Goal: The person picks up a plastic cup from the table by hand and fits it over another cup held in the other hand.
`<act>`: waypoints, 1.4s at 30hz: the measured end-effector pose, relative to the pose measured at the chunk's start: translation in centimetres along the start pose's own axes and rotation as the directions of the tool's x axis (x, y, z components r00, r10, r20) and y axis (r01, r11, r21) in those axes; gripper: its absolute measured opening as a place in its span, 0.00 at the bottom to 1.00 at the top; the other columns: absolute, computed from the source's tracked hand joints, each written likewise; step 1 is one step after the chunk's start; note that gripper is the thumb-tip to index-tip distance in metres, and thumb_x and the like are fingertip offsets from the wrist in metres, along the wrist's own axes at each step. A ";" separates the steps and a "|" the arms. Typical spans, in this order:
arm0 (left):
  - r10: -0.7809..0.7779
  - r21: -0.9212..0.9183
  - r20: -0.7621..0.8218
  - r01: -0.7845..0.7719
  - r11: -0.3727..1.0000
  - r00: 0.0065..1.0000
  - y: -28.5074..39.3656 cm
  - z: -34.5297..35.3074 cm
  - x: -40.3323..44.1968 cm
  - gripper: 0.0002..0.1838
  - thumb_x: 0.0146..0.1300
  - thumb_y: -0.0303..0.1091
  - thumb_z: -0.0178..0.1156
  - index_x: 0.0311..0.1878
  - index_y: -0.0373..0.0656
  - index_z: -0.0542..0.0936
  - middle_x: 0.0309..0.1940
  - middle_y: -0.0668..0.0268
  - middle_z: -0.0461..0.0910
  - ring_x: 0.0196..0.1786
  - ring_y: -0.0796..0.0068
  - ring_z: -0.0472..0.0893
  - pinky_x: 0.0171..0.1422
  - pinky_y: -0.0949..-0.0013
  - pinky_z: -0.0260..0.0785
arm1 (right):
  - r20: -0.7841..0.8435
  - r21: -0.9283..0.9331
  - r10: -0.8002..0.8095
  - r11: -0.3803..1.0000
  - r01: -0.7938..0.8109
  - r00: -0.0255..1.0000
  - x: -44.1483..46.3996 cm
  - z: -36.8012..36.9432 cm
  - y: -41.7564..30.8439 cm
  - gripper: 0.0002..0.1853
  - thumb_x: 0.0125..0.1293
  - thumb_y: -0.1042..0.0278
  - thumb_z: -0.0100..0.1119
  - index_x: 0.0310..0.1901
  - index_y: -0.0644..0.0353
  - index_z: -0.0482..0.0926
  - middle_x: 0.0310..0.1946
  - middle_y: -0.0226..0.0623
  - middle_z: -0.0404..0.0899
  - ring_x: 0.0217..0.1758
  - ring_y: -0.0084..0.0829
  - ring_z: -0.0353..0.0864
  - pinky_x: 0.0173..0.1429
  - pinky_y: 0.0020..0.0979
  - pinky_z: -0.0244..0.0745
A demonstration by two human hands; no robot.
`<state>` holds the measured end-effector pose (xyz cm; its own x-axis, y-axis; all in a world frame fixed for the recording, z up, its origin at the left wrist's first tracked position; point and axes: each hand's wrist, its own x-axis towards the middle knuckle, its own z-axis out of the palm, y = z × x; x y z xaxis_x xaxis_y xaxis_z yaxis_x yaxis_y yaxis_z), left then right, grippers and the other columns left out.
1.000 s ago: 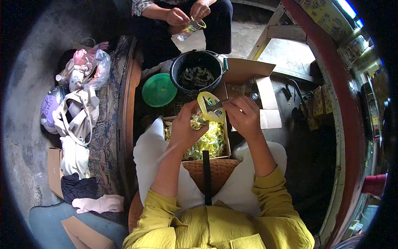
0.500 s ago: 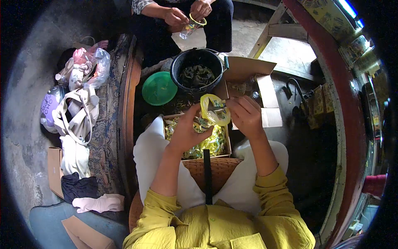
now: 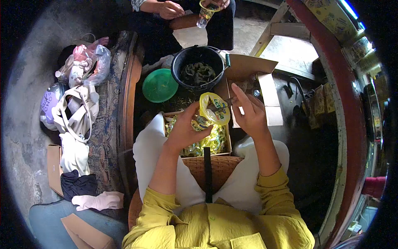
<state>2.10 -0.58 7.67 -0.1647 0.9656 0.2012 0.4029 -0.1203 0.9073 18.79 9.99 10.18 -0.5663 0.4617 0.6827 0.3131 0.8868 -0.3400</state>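
Observation:
My left hand (image 3: 184,128) is wrapped round a printed plastic cup (image 3: 215,108) with a yellow rim, its mouth tilted up toward me. To the right, my right hand (image 3: 251,112) is at the rim with its index finger raised. A thin dark tool (image 3: 230,101) shows between its thumb and fingers, reaching the cup's edge; its exact kind is unclear. Beneath both hands, a cardboard box (image 3: 229,143) on my lap holds many yellow-and-clear strips (image 3: 207,143).
Beyond the cup stands a black bucket (image 3: 176,68) with dark curled scraps inside. A green lid or basin (image 3: 160,85) lies left of it, an open carton (image 3: 270,93) right. Opposite me, another person's hand (image 3: 171,10) is near a similar cup (image 3: 205,16). A wooden bench (image 3: 128,83) runs along the left.
My right hand's index finger has lifted and straightened, and the hand has turned at the rim. The cup has turned slightly. The other person's cup has moved up and right, their hands apart.

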 end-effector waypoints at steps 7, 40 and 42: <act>0.030 -0.036 0.038 -0.029 0.999 0.999 0.3 0.1 0.0 0.30 0.41 0.30 0.67 0.50 0.36 0.67 0.39 0.58 0.76 0.42 0.67 0.77 0.46 0.69 0.67 | -0.018 0.019 -0.027 0.999 0.028 0.999 0.0 0.1 -0.1 0.29 0.47 0.82 0.56 0.55 0.58 0.68 0.31 0.42 0.78 0.28 0.36 0.78 0.32 0.34 0.75; -0.013 -0.134 0.072 0.023 0.991 0.997 -0.6 -0.8 0.0 0.32 0.41 0.30 0.65 0.52 0.36 0.66 0.43 0.59 0.74 0.49 0.67 0.73 0.56 0.67 0.61 | 0.018 0.067 -0.004 0.998 0.002 1.000 0.3 -0.7 -0.1 0.24 0.45 0.83 0.56 0.48 0.57 0.73 0.25 0.38 0.76 0.27 0.36 0.76 0.32 0.35 0.74; -0.023 -0.145 0.064 0.032 0.989 0.998 -1.1 -0.6 0.0 0.32 0.40 0.30 0.65 0.52 0.35 0.65 0.44 0.57 0.73 0.50 0.66 0.73 0.56 0.67 0.61 | -0.028 0.103 0.046 0.994 -0.043 0.999 0.2 -0.4 -0.2 0.21 0.45 0.83 0.56 0.45 0.58 0.74 0.25 0.38 0.76 0.27 0.36 0.75 0.32 0.35 0.74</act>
<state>1.05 -0.57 6.88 -0.1158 0.9809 0.1560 0.2623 -0.1213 0.9573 18.90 9.90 10.66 -0.5300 0.5014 0.6839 0.2572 0.8635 -0.4338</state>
